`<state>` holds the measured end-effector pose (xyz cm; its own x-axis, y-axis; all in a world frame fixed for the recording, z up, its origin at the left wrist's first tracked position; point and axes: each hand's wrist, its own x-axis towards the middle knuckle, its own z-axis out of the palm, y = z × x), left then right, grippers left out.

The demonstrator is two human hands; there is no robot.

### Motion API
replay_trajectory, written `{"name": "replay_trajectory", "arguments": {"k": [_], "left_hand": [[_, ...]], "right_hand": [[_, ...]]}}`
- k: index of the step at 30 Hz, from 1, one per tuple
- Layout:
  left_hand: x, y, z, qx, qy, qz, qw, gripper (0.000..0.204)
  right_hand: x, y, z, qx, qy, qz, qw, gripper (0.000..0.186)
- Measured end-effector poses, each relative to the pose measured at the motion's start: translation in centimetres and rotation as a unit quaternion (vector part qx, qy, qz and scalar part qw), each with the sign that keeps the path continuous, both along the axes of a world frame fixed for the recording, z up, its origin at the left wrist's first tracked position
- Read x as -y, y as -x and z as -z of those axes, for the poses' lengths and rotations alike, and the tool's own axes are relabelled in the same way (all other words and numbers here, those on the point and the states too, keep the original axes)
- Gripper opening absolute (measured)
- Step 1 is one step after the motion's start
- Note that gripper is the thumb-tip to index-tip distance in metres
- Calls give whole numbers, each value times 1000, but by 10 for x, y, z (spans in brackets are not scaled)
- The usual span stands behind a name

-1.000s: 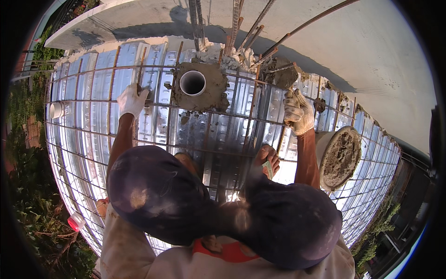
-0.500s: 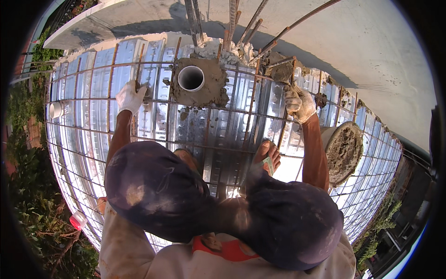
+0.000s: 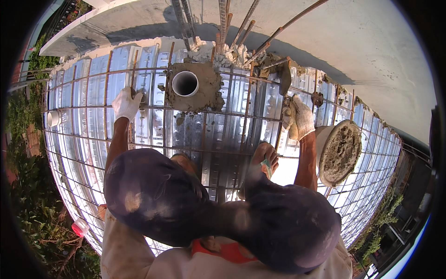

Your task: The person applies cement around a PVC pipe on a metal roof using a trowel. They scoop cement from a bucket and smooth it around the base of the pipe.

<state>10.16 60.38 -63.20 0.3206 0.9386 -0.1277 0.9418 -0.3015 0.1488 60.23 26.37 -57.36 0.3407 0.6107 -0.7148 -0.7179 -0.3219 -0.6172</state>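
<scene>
My left hand [image 3: 126, 105], in a pale glove, grips a thin upright rebar [image 3: 133, 79] left of a white pipe [image 3: 185, 84] set in a patch of wet mortar [image 3: 208, 98]. Gloved too, my right hand [image 3: 297, 116] is closed round the handle of a trowel [image 3: 284, 76], whose muddy blade points upward beside mortar and rebar stubs at the wall's foot. To that hand's right stands a round bucket [image 3: 340, 153] full of grey mortar. My bare feet [image 3: 265, 158] show below, on corrugated metal decking [image 3: 97, 83] under the rebar grid.
Several thick rebars [image 3: 223, 21] rise from rough concrete at a pale wall [image 3: 353, 37]. A short white pipe [image 3: 53, 118] sticks up at the far left. A red-and-white container [image 3: 80, 227] sits near the lower left edge, beside foliage [image 3: 32, 209] beyond the decking.
My right hand and the trowel have moved a little down, the blade now more upright and clearer of the rebar stubs. My left hand stays on its bar. The view has shifted slightly.
</scene>
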Motion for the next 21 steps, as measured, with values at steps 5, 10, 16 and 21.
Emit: {"name": "replay_trajectory", "arguments": {"k": [5, 10, 16, 21], "left_hand": [[2, -8, -9, -7, 15, -14, 1000, 43], [0, 2, -10, 1, 19, -21, 1000, 44], [-3, -6, -7, 7, 31, -11, 999, 40], [-2, 5, -14, 32, 46, -6, 998, 36]], "right_hand": [[-37, -20, -23, 51, 105, -117, 986, 44], [-51, -45, -52, 377, 231, -336, 832, 46], [-88, -79, -32, 664, 177, -532, 495, 44], [-100, -55, -53, 592, 302, -668, 334, 41]]}}
